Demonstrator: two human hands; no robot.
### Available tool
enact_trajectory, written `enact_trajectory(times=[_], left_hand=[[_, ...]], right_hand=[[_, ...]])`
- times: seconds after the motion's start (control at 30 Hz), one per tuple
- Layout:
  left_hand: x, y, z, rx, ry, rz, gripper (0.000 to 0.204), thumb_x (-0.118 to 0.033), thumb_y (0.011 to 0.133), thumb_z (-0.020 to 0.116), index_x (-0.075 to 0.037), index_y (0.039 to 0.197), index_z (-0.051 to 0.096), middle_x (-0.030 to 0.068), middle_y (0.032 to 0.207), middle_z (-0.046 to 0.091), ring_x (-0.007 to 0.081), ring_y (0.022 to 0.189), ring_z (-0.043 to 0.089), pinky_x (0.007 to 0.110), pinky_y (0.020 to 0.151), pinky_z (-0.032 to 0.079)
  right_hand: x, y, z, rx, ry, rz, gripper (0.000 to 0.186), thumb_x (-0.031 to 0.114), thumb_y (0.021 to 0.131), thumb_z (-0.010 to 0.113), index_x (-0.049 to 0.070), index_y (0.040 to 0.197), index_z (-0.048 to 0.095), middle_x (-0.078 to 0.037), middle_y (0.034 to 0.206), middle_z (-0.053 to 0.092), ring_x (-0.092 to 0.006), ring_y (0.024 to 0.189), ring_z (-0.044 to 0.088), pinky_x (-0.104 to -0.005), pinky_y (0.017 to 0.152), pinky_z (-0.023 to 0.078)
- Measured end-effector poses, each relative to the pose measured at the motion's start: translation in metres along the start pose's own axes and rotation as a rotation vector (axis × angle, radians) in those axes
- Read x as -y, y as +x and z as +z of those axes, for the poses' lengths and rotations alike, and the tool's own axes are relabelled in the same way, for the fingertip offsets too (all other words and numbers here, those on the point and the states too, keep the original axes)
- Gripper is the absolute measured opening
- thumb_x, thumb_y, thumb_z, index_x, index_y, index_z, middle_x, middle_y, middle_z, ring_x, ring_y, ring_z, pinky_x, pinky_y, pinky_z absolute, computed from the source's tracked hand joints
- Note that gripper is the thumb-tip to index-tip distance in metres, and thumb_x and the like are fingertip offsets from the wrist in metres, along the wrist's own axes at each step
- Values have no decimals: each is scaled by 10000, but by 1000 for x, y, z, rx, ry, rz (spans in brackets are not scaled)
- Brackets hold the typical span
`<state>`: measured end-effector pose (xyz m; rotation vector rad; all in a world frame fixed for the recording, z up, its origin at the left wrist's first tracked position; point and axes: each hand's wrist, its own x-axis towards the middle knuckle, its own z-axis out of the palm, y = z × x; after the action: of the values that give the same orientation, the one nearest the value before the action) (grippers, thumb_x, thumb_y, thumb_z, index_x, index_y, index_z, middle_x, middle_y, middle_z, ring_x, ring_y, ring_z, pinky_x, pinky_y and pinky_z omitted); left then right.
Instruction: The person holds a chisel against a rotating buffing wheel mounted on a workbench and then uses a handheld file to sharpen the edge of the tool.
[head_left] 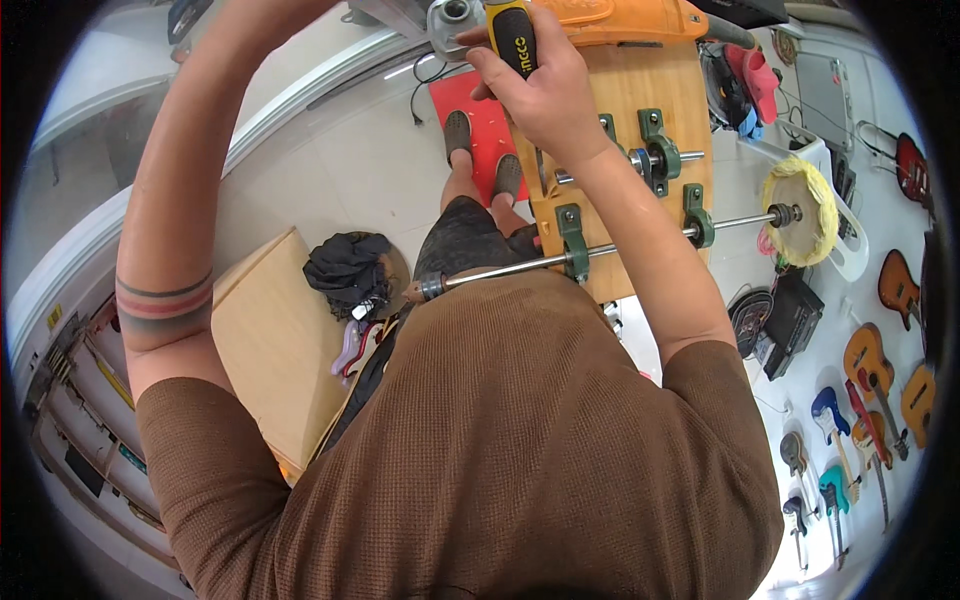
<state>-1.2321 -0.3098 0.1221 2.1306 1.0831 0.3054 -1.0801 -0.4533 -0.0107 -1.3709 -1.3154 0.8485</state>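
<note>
The right hand (550, 95), near 12 o'clock, is curled around a yellow-and-black handle (513, 38). At its 10 o'clock is a grey metal part (452, 28); at 1 o'clock an orange casing (630, 25) on the wooden tabletop (640, 80); at 5 o'clock, green brackets (575, 245). The right forearm hides part of a long rod (510, 268). The upper edge cuts off the handle's top and the left hand, whose grip cannot be told.

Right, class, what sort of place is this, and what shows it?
Probably a guitar workshop: several guitars line the white wall, a metal shaft with a yellow-edged wheel runs through green bearing blocks on a wooden board, and the right hand grips a yellow-and-black handle.
</note>
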Motion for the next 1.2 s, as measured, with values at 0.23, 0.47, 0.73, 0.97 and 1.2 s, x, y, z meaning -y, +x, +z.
enact_trajectory(times=[0.23, 0.47, 0.73, 0.97, 1.2], left_hand=[[14, -2, 11, -88, -331, -81, 235, -240, 1083, 565, -36, 1014, 660, -67, 708, 499, 36, 587, 410, 223, 510, 315], [33, 1, -6, -129, -317, -144, 245, -256, 1082, 579, -41, 997, 661, -67, 692, 503, 32, 562, 414, 219, 484, 305], [25, 2, -7, -65, -195, -159, 272, -254, 1083, 580, -28, 991, 701, -54, 696, 531, 37, 600, 426, 226, 525, 319], [18, -2, -2, 13, -188, -147, 274, -252, 1068, 599, -15, 1005, 722, -40, 742, 596, 53, 646, 456, 247, 577, 357], [21, -5, -2, 43, -71, -12, 268, -242, 1047, 617, -6, 979, 725, -30, 762, 623, 75, 682, 513, 270, 610, 405]], right_hand=[[3, -17, -5, -24, -6, -195, 415, 134, 935, 762, 2, 1258, 538, -105, 968, 673, -191, 865, 673, -341, 771, 544], [42, 28, -6, -181, 406, 94, 320, 121, 1032, 637, 28, 1310, 508, -4, 824, 587, -50, 516, 512, -204, 436, 415], [28, 34, 8, -121, 349, 146, 307, 122, 1018, 658, 24, 1276, 524, 20, 768, 562, -53, 500, 511, -209, 434, 419], [17, 20, 14, -64, 193, 35, 294, 119, 985, 696, 15, 1219, 551, 1, 784, 585, -82, 587, 543, -250, 528, 452], [21, 15, 15, -38, 25, -81, 300, 138, 972, 709, -13, 1190, 569, -29, 823, 597, -128, 699, 562, -303, 639, 485]])
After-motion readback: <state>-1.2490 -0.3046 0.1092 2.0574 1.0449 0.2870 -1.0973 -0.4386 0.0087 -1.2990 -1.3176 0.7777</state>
